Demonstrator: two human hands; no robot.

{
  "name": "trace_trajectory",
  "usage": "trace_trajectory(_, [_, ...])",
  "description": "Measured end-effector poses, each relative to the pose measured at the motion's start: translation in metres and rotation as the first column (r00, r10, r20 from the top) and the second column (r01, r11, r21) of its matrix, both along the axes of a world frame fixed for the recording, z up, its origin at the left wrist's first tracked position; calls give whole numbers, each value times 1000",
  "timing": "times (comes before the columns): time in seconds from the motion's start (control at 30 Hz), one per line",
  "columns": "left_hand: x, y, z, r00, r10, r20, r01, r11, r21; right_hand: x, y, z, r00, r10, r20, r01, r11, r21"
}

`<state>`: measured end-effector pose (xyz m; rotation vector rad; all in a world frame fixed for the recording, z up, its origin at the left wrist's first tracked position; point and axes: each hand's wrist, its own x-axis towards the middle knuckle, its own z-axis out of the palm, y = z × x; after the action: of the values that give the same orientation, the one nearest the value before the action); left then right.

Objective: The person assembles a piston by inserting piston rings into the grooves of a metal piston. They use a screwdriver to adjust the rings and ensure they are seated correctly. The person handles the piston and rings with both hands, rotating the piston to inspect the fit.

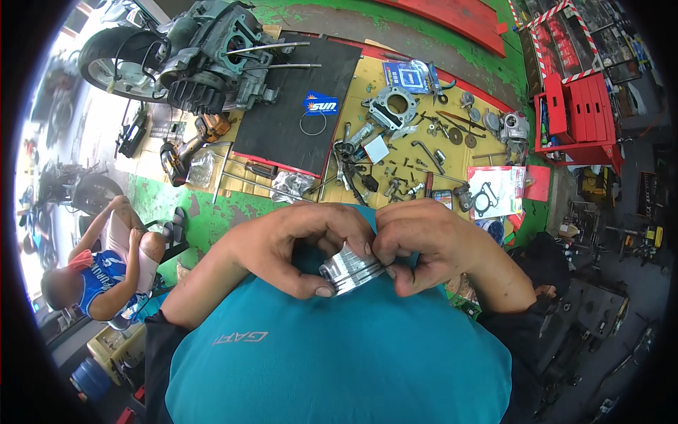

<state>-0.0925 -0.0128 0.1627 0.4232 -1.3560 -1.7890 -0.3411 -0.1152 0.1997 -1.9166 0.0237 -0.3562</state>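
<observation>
Close to my chest I hold a shiny metal piston [346, 267], tilted, with the grooves round its rim turned toward my right. My left hand [291, 244] is closed round it, thumb below and fingers above. My right hand [426, 244] pinches at the grooved edge with thumb and forefinger; whether a thin ring is between those fingertips cannot be made out. Beyond my hands, a thin metal ring [303, 129] lies on the black mat [282, 138], next to a blue packet [321, 104].
A partly stripped engine with a wheel [205, 60] stands at the far left. A cylinder block [390, 108], bolts and tools cover the yellow board. A cordless drill [187, 148] lies left of the mat. A red tool cabinet [579, 116] is at right; a person [106, 275] sits at left.
</observation>
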Motion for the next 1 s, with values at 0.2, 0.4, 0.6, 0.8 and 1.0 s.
trace_trajectory(0.2, [0,-6,6,989,54,141,-31,986,-163,-4,0,0,999,-34,-37,34,999,-4])
trace_trajectory(0.4, [-9,3,32,927,217,304,-184,974,-135,-13,2,36,964,-223,-144,202,968,-149])
trace_trajectory(0.6, [-17,9,54,836,356,418,-282,931,-231,-3,13,89,820,-267,-506,318,948,15])
trace_trajectory(0.8, [-20,12,65,794,375,478,-318,927,-198,0,15,81,800,-126,-587,301,930,210])
trace_trajectory(1.0, [-17,15,67,764,393,512,-325,920,-221,2,20,67,823,-63,-564,371,813,450])
